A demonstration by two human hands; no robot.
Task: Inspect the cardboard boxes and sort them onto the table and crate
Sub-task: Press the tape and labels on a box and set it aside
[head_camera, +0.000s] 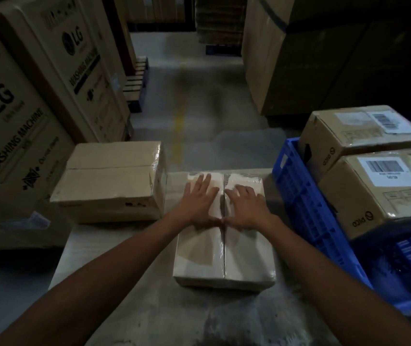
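Two open hands, the left hand (198, 198) and the right hand (246, 208), lie flat on top of the taped box (224, 255), fingers spread either side of its centre seam and grasping nothing. This box rests on the table (149, 308), just beside the blue crate (306, 203). Inspection is probably best done by sweeping the palms along seam and edges (feeling for loose tape or dents) before lifting. Inside the crate sit a far labelled box (364, 136) and a near labelled box (384, 191); a plain box (109, 181) stands on the table's left.
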